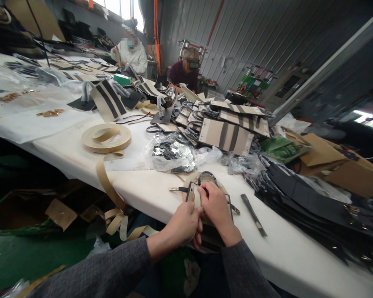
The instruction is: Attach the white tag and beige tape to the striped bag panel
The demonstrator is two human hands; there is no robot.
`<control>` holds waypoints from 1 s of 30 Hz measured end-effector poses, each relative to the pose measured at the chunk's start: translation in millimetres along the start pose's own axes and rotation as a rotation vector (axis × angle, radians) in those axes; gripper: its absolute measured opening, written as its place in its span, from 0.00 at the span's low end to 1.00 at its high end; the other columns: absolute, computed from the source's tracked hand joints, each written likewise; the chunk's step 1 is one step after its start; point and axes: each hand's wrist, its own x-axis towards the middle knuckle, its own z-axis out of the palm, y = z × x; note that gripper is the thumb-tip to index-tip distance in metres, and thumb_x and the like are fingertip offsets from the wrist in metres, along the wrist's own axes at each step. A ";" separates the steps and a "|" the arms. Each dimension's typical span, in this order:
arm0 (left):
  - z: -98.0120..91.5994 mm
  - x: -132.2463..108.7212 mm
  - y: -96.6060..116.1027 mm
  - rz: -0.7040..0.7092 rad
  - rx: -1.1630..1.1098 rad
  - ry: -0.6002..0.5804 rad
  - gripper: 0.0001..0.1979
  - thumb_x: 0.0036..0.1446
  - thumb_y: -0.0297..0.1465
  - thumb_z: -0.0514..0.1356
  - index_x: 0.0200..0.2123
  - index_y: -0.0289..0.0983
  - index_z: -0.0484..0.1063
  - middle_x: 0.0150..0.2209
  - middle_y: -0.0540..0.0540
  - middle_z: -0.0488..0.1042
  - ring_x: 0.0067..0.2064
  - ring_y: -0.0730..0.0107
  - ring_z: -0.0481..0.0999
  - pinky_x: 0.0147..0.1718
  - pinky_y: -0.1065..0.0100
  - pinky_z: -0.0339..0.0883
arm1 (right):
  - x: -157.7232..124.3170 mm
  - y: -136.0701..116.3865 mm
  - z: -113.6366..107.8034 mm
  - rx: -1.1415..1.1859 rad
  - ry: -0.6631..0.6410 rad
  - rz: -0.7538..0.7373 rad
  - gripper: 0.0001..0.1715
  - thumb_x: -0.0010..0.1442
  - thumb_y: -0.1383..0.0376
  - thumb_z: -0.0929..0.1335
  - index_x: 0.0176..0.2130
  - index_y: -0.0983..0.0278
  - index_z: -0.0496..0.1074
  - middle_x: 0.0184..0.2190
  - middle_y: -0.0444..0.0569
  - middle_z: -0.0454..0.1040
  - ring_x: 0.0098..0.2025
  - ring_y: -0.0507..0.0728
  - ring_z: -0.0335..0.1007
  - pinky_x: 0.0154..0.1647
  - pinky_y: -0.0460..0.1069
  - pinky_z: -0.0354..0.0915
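A dark-edged bag panel (190, 191) with a beige face lies at the table's front edge, partly under my hands. My left hand (186, 219) is closed at its lower end, pinching a short pale strip of tape (197, 199). My right hand (216, 203) is closed too, thumb and fingertips at the strip's upper end against the panel. Black straps with metal tips, such as the left strap (178, 189), stick out at both sides. Behind the hands curves a plastic-wrapped handle (207, 175). Right of them lies a dark flat tool (253, 215).
A roll of beige tape (106, 138) trails off the table edge. Beyond my hands lie a plastic bag of metal plates (173, 154) and a heap of striped panels (225, 134). Black pieces (311, 198) are stacked right. Two people, one in a white top (136, 58), sit across.
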 end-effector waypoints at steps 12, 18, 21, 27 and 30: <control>4.9 -7.7 14.8 -0.089 0.037 0.028 0.22 0.76 0.42 0.50 0.28 0.39 0.64 0.15 0.47 0.68 0.14 0.65 0.70 0.16 0.66 0.71 | -11.7 13.3 -9.4 0.187 -0.061 -0.139 0.14 0.76 0.62 0.68 0.50 0.57 0.84 0.49 0.52 0.80 0.50 0.61 0.79 0.55 0.57 0.74; 0.5 -8.5 22.3 -0.142 -0.053 -0.018 0.22 0.76 0.46 0.54 0.37 0.33 0.70 0.25 0.37 0.79 0.20 0.61 0.78 0.23 0.63 0.77 | -6.0 18.7 -16.4 0.211 -0.137 -0.095 0.12 0.73 0.62 0.72 0.49 0.56 0.88 0.47 0.51 0.81 0.50 0.62 0.80 0.55 0.58 0.74; -3.2 -10.6 33.2 -0.207 -0.245 -0.004 0.20 0.78 0.47 0.53 0.46 0.35 0.67 0.35 0.36 0.82 0.25 0.60 0.82 0.26 0.59 0.81 | -2.0 17.4 -18.9 0.226 -0.169 -0.080 0.12 0.72 0.62 0.72 0.49 0.56 0.88 0.46 0.50 0.82 0.49 0.61 0.79 0.55 0.57 0.74; 1.9 -11.0 30.0 -0.125 -0.169 0.008 0.15 0.79 0.36 0.48 0.43 0.32 0.68 0.26 0.41 0.79 0.18 0.68 0.74 0.21 0.66 0.75 | 2.5 15.9 -21.0 0.217 -0.164 -0.066 0.11 0.72 0.61 0.73 0.46 0.57 0.89 0.45 0.49 0.83 0.48 0.61 0.79 0.55 0.57 0.74; 5.2 -11.7 24.2 -0.109 -0.128 0.022 0.17 0.78 0.39 0.48 0.42 0.33 0.68 0.24 0.43 0.78 0.17 0.69 0.73 0.21 0.68 0.73 | 4.8 16.0 -22.0 0.215 -0.183 -0.078 0.11 0.71 0.62 0.73 0.46 0.56 0.89 0.45 0.49 0.83 0.48 0.61 0.80 0.54 0.57 0.74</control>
